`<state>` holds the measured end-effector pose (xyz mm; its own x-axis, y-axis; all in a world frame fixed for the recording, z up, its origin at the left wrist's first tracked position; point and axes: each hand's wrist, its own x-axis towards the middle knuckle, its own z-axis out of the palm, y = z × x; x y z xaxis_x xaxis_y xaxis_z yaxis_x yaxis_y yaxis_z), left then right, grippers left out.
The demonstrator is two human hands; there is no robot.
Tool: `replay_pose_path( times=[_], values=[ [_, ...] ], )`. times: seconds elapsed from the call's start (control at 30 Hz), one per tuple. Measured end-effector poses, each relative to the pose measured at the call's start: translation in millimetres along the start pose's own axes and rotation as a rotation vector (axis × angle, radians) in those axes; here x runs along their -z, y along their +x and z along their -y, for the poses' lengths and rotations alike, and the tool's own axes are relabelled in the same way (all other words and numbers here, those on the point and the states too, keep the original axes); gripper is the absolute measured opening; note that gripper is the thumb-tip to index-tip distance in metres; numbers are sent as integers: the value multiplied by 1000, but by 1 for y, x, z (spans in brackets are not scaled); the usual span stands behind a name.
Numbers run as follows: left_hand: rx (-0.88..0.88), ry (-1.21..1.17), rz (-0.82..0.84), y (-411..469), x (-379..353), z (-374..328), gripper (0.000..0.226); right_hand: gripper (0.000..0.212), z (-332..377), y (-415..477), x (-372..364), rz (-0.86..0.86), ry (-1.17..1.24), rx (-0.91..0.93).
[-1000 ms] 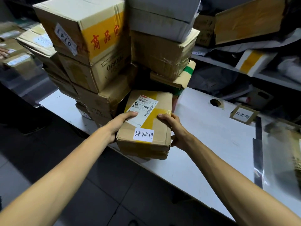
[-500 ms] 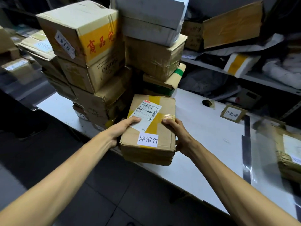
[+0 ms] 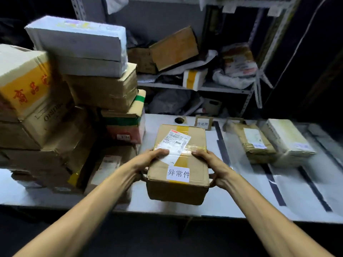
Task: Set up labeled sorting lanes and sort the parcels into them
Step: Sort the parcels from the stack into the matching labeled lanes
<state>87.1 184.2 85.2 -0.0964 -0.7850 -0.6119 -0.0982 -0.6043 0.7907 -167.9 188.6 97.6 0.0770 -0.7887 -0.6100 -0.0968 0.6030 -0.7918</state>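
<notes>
White bench (image 3: 241, 197) runs across the room under metal shelving (image 3: 213, 89) loaded with loose parcels, and dark tape strips (image 3: 223, 145) divide its top into lanes. We hold the parcel (image 3: 196, 167) over the near part of the lane left of the first strip. We cannot tell whether its underside touches the bench. The left grip (image 3: 148, 160) is curled round its left side, with fingers lying over the shipping label (image 3: 176, 143). The right grip (image 3: 213, 164) is wrapped round the right side in the same way, fingers on top and thumb down the flank.

A white sticker (image 3: 178, 174) on the near end of the top reads 异常件. The standing card (image 3: 202, 123) at the back of this lane reads 待处理. As we judge it, the step is placing, so we first check that the sticker's class really belongs under that card. The cards farther right are too blurred for us to read.

To place it well, we lower the parcel flat, with both sides supported until the base sits. It should go down square to the tape and sticker-up, so it reads from the front. A tall stack of cartons (image 3: 65, 117) stands close on the left and looks unevenly piled, so our left elbow needs to stay clear of it. We leave room behind for the card. Two parcels, a brown one (image 3: 254, 141) and a pale one (image 3: 289, 141), already lie in the lanes to the right and show the spacing to copy.
</notes>
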Motion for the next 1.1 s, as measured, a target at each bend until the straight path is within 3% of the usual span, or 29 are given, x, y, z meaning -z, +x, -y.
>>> replay_pose_path(
  times=[0.13,0.27,0.5,0.73,0.9,1.0,1.1],
  values=[
    [55,89,60,-15,-49,-31,67,77,-10,-21,44,-139,90,22],
    [63,116,167,-7,-91,-46,57,69,-15,-42,86,-279,167,83],
    [29,175,202,-10,-177,-79,70,79,-18,-80,166,-360,221,142],
    [-19,207,166,-26,-278,-100,68,94,-18,-113,260,-368,224,208],
    [-38,209,178,-33,-347,-105,70,94,-26,-132,323,-375,236,224],
    [-51,198,202,-38,-387,-107,58,66,-31,-142,360,-393,241,223],
    [-52,176,243,-36,-429,-112,52,62,-36,-150,399,-412,265,205]
  ],
)
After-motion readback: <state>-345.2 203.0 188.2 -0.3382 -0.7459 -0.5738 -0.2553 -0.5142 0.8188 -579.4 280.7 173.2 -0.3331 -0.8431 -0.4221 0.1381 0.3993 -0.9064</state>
